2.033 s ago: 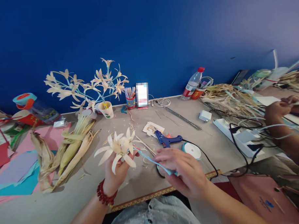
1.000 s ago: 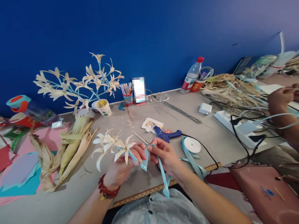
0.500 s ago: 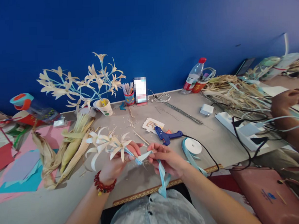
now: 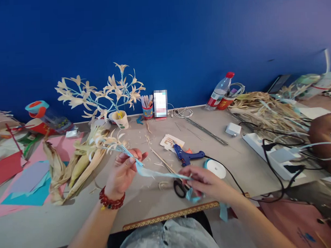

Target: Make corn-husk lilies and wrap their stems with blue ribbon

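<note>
My left hand (image 4: 124,170), with a red bead bracelet at the wrist, pinches the blue-wrapped stem of a pale husk flower spray (image 4: 108,142). A light blue ribbon (image 4: 159,174) stretches from that stem to my right hand (image 4: 201,180), whose fingers are closed on it. The ribbon's loose end dangles below my right hand. Under the ribbon lie thin sticks (image 4: 164,160) and dark-handled scissors (image 4: 179,188), partly covered. Behind my right hand are a blue glue gun (image 4: 188,154) and a white ribbon spool (image 4: 216,168).
Corn husks (image 4: 81,168) and coloured paper (image 4: 29,183) lie at left. Husk flowers stand in a paper cup (image 4: 119,120) near a phone (image 4: 161,104). To the right are a bottle (image 4: 220,91), a power strip (image 4: 272,156) with cables and another person's arm (image 4: 323,140).
My hands have moved apart, stretching the ribbon between them. My right hand went right and down, uncovering the scissors; the flower spray shifted up and left. The view has shifted slightly.
</note>
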Motion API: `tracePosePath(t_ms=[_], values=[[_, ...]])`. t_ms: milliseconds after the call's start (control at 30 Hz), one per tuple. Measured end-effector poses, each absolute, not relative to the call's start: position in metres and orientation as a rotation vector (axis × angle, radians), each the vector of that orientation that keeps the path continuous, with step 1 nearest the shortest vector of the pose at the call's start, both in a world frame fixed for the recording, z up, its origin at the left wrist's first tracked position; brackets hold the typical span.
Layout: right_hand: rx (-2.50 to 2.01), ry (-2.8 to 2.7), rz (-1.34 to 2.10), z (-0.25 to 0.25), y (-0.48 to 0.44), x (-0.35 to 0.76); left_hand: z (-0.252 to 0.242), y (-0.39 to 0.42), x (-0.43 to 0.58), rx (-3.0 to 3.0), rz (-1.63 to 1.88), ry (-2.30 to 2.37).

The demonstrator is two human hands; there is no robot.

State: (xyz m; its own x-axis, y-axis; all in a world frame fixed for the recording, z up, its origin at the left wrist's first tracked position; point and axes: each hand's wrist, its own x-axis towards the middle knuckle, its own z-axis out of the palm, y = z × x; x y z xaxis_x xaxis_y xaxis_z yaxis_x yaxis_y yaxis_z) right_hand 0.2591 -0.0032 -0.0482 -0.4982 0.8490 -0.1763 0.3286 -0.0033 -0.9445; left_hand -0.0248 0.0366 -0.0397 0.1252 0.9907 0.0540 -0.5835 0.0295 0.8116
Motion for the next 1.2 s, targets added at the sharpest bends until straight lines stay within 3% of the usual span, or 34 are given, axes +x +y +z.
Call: tracePosePath(t_ms=[100, 167, 333, 733, 1200], values=[[-1.33, -2.026, 0.563, -0.049, -0.005, 0.251, -0.037, 0.031, -0.017, 0.816, 1.399, 0.689], [-1.22, -2.013, 0.374, -0.054, -0.01, 0.235, -0.038, 0.026, -0.01, 0.776, 1.423, 0.71], [-0.916, -1.804, 0.419, -0.077, -0.026, 0.177, -0.045, 0.012, 0.008, 0.625, 1.431, 0.767], [-0.832, -1.745, 0.05, -0.09, -0.01, 0.15, -0.044, -0.005, 0.029, 0.519, 1.437, 0.852], [-0.956, -1.662, 0.217, -0.084, -0.024, 0.138, -0.056, -0.009, 0.031, 0.826, 1.547, 1.159]])
